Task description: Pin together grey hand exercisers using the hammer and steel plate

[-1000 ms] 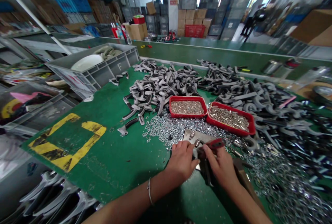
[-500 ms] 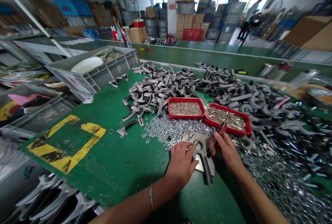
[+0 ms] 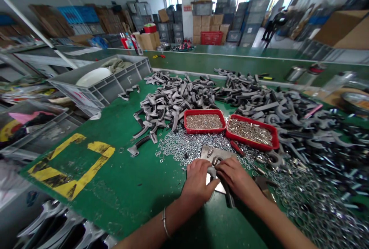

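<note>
My left hand (image 3: 198,181) is closed on the head of a grey handle with a black grip (image 3: 228,194), its fingertips by a small silver cylinder (image 3: 215,160). From the right, my right hand (image 3: 238,178) bends its fingers over the same head, covering much of it. Under both lies a square metal plate (image 3: 205,152), with another short silver cylinder (image 3: 210,151) standing near its back corner. A red-handled tool (image 3: 237,148) rests against the front of the right red tray (image 3: 275,135), apart from my hands.
Loose metal rings (image 3: 178,145) spread behind the plate. Left of the right tray is another red tray (image 3: 188,130) of small metal parts. Similar handles (image 3: 170,99) are heaped behind. A dark curved tool (image 3: 266,183) lies beside my right forearm. A grey crate (image 3: 123,78) stands far left.
My right hand has let go of the red-handled tool, which now lies by the right tray. That hand has moved left onto the handle's head; my left hand stays there.
</note>
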Motion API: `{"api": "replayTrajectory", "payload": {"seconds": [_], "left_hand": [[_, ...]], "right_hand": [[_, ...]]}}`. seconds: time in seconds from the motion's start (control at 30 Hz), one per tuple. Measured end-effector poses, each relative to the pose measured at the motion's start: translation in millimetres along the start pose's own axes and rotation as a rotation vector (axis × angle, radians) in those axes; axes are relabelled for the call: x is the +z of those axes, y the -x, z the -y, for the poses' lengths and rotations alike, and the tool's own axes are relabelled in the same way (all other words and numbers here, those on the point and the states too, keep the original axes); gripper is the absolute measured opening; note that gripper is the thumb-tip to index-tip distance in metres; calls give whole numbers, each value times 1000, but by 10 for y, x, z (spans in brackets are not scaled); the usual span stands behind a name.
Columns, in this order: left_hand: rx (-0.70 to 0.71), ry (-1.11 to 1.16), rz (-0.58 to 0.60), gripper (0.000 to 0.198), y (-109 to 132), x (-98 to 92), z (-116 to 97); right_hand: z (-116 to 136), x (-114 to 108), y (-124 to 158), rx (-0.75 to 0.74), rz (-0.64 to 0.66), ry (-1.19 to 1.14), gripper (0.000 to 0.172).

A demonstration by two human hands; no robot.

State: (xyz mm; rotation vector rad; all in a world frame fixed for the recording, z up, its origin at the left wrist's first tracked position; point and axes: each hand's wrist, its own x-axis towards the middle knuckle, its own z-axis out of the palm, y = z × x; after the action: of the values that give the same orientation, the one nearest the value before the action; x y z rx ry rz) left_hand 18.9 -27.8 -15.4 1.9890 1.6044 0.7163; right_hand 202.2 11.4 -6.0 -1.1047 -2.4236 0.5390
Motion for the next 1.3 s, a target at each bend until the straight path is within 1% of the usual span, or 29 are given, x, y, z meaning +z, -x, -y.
{"api": "replayTrajectory", "payload": {"seconds": [0.13,0.2,0.33,0.5,0.6,0.67,0.77,0.83,0.9,1.0,1.07,1.13,1.2,1.27,1.3], "left_hand": [[-3,-4,10,42,8,5,5],[-11,-6,23,43,3,-4,2],[-21,-10,46,44,-7,-28,-6],[-27,-21,71,44,-18,-43,-15],[-30,-21,81,44,-24,-44,-17],[-28,-24,81,44,-22,-39,-17],[-18,-33,75,43,-13,-28,-17],[-17,-38,72,43,-10,-25,-17],[-16,-39,63,44,-16,-29,-11],[-14,-22,58,47,-37,-34,7],[-12,-9,61,47,-43,-20,20],[-12,-8,60,47,-26,8,26],[-15,-21,64,48,2,19,25],[-4,-31,81,47,-14,-31,29],[18,-32,87,45,-64,-91,38]], "right_hand": [[1,4,51,-82,24,90,17],[23,-19,63,-88,45,131,14],[70,-65,26,-50,87,167,10],[36,-118,-107,26,120,82,12],[3,-99,-166,32,177,160,9],[-7,-52,-177,33,192,203,8],[-11,29,-163,35,194,202,10],[-20,44,-150,59,186,200,10],[-41,1,-140,113,150,200,10],[-68,-126,-123,194,70,184,19],[-52,-176,-99,216,61,91,22],[-6,-162,-58,233,86,-39,18],[45,-115,-11,267,95,-122,12],[63,-108,20,281,68,-137,11],[50,-140,15,273,41,-136,12]]}}
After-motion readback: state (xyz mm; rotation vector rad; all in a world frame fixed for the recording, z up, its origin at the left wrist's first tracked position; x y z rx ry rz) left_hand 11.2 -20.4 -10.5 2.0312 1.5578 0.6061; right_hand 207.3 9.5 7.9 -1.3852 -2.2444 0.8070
